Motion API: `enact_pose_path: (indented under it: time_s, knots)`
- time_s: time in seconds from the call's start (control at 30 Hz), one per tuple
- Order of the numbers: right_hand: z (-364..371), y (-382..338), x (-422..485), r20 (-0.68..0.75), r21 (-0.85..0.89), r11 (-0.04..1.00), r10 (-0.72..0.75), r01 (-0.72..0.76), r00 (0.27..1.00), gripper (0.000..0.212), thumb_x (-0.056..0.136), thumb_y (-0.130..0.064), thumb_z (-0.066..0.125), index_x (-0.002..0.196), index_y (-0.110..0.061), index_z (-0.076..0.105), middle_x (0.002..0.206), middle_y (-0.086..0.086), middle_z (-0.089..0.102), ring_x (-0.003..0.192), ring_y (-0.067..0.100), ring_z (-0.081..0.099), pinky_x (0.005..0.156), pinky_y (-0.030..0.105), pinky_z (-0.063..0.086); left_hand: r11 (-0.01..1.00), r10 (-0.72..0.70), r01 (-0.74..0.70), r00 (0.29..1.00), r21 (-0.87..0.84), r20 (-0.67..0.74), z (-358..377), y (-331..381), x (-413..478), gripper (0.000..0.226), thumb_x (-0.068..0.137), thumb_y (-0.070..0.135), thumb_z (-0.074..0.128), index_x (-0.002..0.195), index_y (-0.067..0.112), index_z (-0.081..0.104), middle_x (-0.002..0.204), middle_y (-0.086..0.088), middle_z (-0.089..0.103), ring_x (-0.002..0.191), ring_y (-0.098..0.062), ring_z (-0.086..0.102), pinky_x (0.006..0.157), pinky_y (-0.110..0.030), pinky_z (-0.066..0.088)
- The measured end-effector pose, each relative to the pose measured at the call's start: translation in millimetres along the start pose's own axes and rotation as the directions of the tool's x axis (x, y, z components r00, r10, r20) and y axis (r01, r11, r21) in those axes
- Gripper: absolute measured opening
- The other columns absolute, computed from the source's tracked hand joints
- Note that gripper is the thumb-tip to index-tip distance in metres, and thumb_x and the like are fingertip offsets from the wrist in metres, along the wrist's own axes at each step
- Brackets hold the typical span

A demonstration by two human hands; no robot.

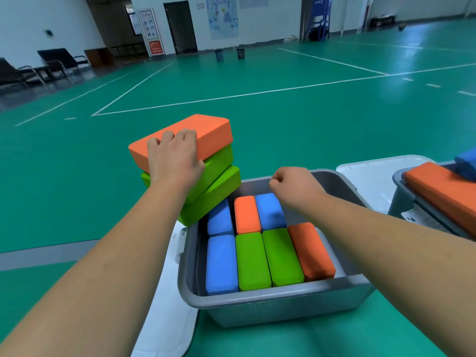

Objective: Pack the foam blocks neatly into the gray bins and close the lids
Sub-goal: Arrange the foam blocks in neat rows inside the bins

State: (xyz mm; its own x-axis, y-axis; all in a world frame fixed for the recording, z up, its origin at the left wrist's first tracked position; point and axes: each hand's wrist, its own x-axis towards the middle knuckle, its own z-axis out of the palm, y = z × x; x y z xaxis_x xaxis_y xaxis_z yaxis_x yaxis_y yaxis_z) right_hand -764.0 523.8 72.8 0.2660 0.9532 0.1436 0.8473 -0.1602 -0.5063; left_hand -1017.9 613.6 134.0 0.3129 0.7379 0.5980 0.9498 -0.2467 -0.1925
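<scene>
A gray bin (270, 301) on the green floor holds several foam blocks standing on edge in two rows, blue, orange and green. Against its far left corner leans a stack: an orange block (206, 130) on two green blocks (219, 176). My left hand (175, 161) lies over the orange block, fingers curled on its top and thumb at its near side. My right hand (296, 186) hovers over the bin's far side as a curled fist with nothing in it. A gap shows in the back row beneath it.
A white lid (159, 305) lies flat to the left of the bin. To the right is a second gray bin (401, 186) with an orange block (443, 194) and a blue block (466, 161) on top, and another white lid (371, 176) behind it.
</scene>
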Motion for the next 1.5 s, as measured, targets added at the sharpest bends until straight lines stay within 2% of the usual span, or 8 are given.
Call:
enact_pose_path:
  time_s: [0.23,0.47,0.63,0.77,0.87,1.0,1.17,1.5]
  knots:
    - [-26,-10,19,-0.114,0.579,0.796,0.291,-0.175,0.950,0.080,0.083,-0.082,0.048,0.136,-0.023,0.056,0.122,-0.003,0.066,0.108,0.023,0.070,0.096,0.045,0.056,0.985,0.143,-0.150,0.987,-0.087,-0.079,-27,39,5,0.059,0.079,0.056,0.060,0.129,0.026,0.054,0.128,0.002,0.068,0.116,-0.028,0.058,0.089,-0.046,0.040]
    - [-64,10,24,-0.099,0.928,0.361,0.481,-0.094,0.871,0.068,0.078,-0.072,0.066,0.123,-0.022,0.059,0.117,-0.002,0.061,0.100,0.019,0.066,0.064,0.052,0.065,0.877,0.422,-0.453,0.886,-0.159,-0.193,-36,115,-8,0.074,0.079,0.055,0.064,0.145,0.025,0.052,0.149,0.006,0.057,0.124,-0.023,0.058,0.092,-0.044,0.042]
    - [-80,40,19,-0.327,0.735,0.658,0.557,-0.165,0.764,0.057,0.078,-0.061,0.054,0.116,-0.022,0.070,0.113,0.002,0.069,0.104,0.028,0.064,0.096,0.043,0.053,0.885,0.386,-0.388,0.920,-0.256,-0.061,-26,149,-11,0.066,0.086,0.054,0.069,0.144,0.030,0.049,0.145,0.007,0.059,0.125,-0.025,0.057,0.094,-0.045,0.046]
    - [-86,57,15,-0.442,0.533,0.829,0.444,-0.170,0.780,0.051,0.088,-0.052,0.059,0.126,-0.020,0.066,0.128,0.004,0.058,0.100,0.016,0.053,0.093,0.029,0.040,0.903,0.303,-0.210,0.930,-0.376,0.207,-3,164,-14,0.038,0.089,0.052,0.066,0.114,0.024,0.059,0.118,-0.004,0.068,0.110,-0.033,0.062,0.086,-0.045,0.053]
    - [-82,68,12,-0.487,0.336,0.935,0.276,-0.114,0.829,0.035,0.087,-0.052,0.062,0.096,-0.019,0.064,0.114,0.009,0.060,0.095,0.023,0.053,0.084,0.033,0.040,0.868,0.415,-0.184,0.778,-0.461,0.472,18,167,-30,0.042,0.085,0.052,0.068,0.114,0.023,0.060,0.121,-0.006,0.067,0.115,-0.032,0.063,0.092,-0.047,0.054]
    - [-73,73,6,-0.449,0.175,0.984,0.098,-0.020,0.888,0.061,0.093,-0.047,0.070,0.140,-0.009,0.061,0.153,0.007,0.052,0.142,0.024,0.045,0.117,0.033,0.031,0.864,0.501,-0.275,0.554,-0.422,0.665,34,169,-49,0.061,0.091,0.050,0.065,0.146,0.027,0.052,0.147,-0.006,0.058,0.134,-0.028,0.055,0.106,-0.038,0.048]
    - [-58,65,8,-0.394,0.111,0.992,-0.010,0.058,0.919,0.078,0.093,-0.051,0.071,0.154,-0.009,0.048,0.164,0.004,0.041,0.150,0.019,0.036,0.123,0.030,0.024,0.849,0.525,-0.123,0.294,-0.513,0.799,35,168,-54,0.069,0.095,0.052,0.069,0.157,0.039,0.041,0.165,0.004,0.038,0.148,-0.019,0.041,0.118,-0.030,0.032]
    - [-42,49,13,-0.378,0.082,0.994,-0.043,0.079,0.925,0.073,0.094,-0.052,0.069,0.152,-0.011,0.050,0.156,0.004,0.047,0.144,0.021,0.043,0.120,0.035,0.032,0.829,0.558,-0.172,0.184,-0.532,0.809,42,149,-56,0.061,0.102,0.048,0.059,0.157,0.053,0.032,0.174,0.003,0.004,0.159,-0.021,0.015,0.129,-0.043,0.013]
